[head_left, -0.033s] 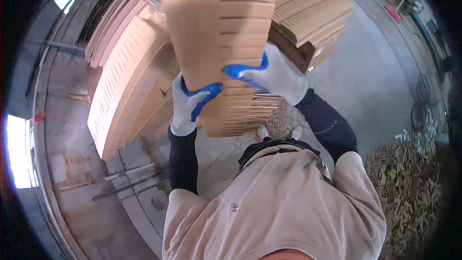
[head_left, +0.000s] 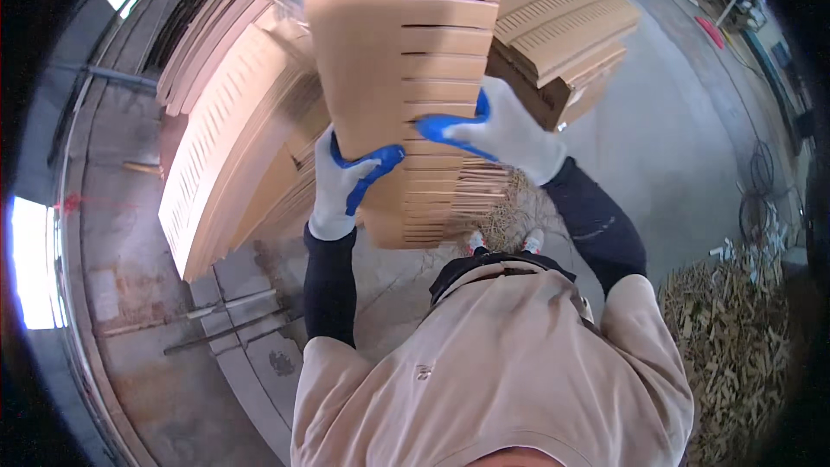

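Observation:
A long brown cardboard sheet (head_left: 363,60) stands upright in front of me, with a row of parallel slots cut into its right side. My left hand (head_left: 337,186), in a white glove with blue-coated fingers, is closed on its left edge, thumb across the face. On the opposite edge my right hand (head_left: 510,130), gloved alike, grips the sheet with its thumb over the slots. The other fingers of both hands are largely hidden. Just beneath and behind the sheet lies a stack of slotted cardboard (head_left: 480,190), partly covered by it.
Leaning stacks of slotted cardboard (head_left: 225,138) stand to the left. Another cardboard pile (head_left: 562,30) is at the far right of the sheet. Cardboard scraps (head_left: 731,346) heap on the floor at right, and thin offcuts (head_left: 506,220) lie by my feet.
The sheet and both my hands have shifted slightly to the right in the picture. Both hands keep their hold.

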